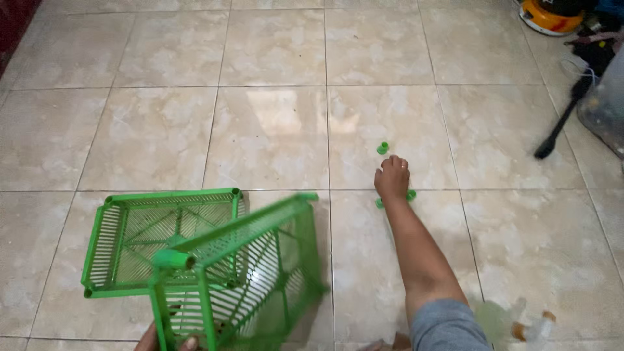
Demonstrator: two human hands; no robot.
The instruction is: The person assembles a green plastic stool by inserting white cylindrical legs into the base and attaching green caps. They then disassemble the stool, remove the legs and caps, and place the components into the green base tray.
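My right hand point(392, 177) reaches out over the tiled floor and rests fingers-down on small green plastic caps point(411, 194); one more green cap point(383, 147) stands just beyond it. Whether the fingers grip a cap cannot be told. My left hand point(151, 340) shows only at the bottom edge, holding a green slatted plastic rack tray point(260, 273) tilted up on its side. A second green rack tray point(130, 240) lies flat on the floor behind and left of it.
Beige marble-look floor tiles point(273, 123) fill the view. A black handle point(562, 127) slants at the right near a clear bag. A yellow and orange object point(549, 16) sits at the top right. Clear bottles point(520, 322) lie by my right elbow.
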